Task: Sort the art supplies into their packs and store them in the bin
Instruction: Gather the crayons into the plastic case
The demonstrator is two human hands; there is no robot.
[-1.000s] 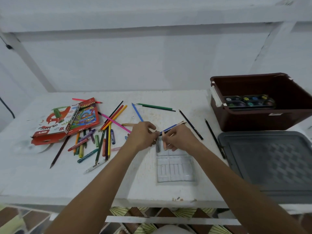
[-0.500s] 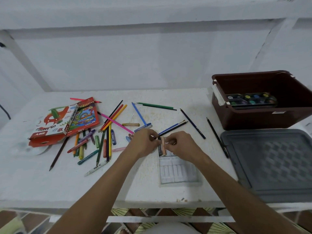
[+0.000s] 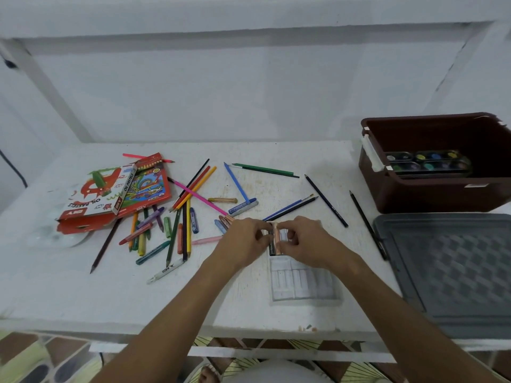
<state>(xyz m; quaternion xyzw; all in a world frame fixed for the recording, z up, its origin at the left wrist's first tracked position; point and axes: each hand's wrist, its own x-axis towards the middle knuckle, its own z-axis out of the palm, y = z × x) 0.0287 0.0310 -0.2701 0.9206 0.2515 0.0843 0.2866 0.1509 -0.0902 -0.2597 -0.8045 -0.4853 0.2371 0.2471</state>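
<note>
A clear plastic crayon tray lies on the white table in front of me. At its far end a dark crayon and a peach crayon lie side by side in the slots. My left hand pinches the dark crayon from the left. From the right, my right hand pinches the peach one. Loose crayons and coloured pencils are scattered to the left. The brown bin stands at the back right with a watercolour palette in it.
An oil pastels box and a coloured pencil pack lie at the left. The bin's grey lid lies flat at the right. Single pencils lie behind my hands: green, blue, dark, black.
Both hands came a little toward me from the pencils to the tray's far end. The dark and peach crayons now lie side by side in the tray slots.
</note>
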